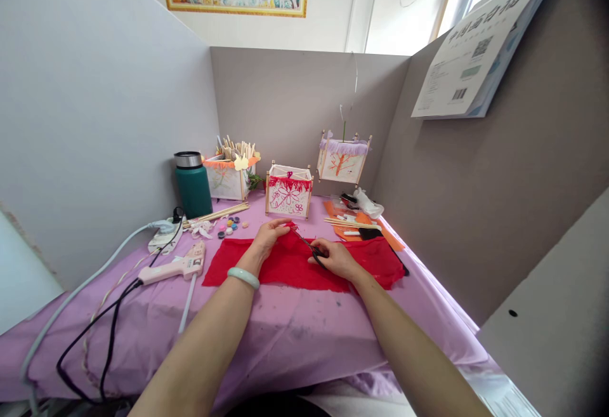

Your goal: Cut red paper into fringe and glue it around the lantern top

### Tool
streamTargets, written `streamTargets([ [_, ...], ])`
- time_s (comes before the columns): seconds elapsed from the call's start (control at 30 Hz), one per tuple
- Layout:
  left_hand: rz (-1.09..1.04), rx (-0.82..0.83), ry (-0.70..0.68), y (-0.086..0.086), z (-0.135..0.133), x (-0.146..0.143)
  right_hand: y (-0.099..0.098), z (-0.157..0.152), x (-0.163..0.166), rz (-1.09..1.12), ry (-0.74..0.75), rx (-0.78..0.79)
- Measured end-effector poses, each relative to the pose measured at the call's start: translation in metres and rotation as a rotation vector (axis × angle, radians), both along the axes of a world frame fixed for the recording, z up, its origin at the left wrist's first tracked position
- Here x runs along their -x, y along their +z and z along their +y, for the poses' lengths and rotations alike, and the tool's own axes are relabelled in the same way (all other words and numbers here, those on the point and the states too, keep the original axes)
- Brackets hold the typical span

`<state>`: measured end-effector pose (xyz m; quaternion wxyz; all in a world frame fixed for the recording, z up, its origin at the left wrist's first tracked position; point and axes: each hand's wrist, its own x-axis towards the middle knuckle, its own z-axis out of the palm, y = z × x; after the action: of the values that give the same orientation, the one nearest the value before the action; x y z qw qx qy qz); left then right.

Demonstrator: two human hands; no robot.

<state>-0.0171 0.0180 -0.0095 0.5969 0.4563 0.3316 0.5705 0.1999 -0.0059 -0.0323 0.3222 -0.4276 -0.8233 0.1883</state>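
Cutting red fabric (pixel 285 268), flat on purple tablecloth (pixel 295 334) centre: right hand (pixel 335 259) clamped on scissors (pixel 307 245), left hand (pixel 270 234) pinching far edge taut. Probably best: steady tension, short snips, left hand off the blade line.

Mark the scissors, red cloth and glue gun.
scissors (pixel 304 243), head view, on the blades.
red cloth (pixel 375 258), head view, on its bare right part.
glue gun (pixel 177 268), head view, on the body.

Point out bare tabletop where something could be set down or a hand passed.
Free: purple tablecloth between red fabric and near edge, between the forearms. Crowded: glue gun, cables at left; flask, lanterns, sticks at back; left hand, and right hand with scissors, on the fabric.
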Motion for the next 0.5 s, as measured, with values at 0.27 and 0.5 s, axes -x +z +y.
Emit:
streamTargets([
  [0.27, -0.011, 0.005, -0.009, -0.0003, 0.0009, 0.0001, 0.0020, -0.0012, 0.0004, -0.010, -0.015, 0.002],
  [0.5, -0.008, 0.000, -0.008, -0.0001, 0.0010, 0.0001, 0.0005, 0.0001, -0.0003, -0.009, -0.007, 0.003],
])
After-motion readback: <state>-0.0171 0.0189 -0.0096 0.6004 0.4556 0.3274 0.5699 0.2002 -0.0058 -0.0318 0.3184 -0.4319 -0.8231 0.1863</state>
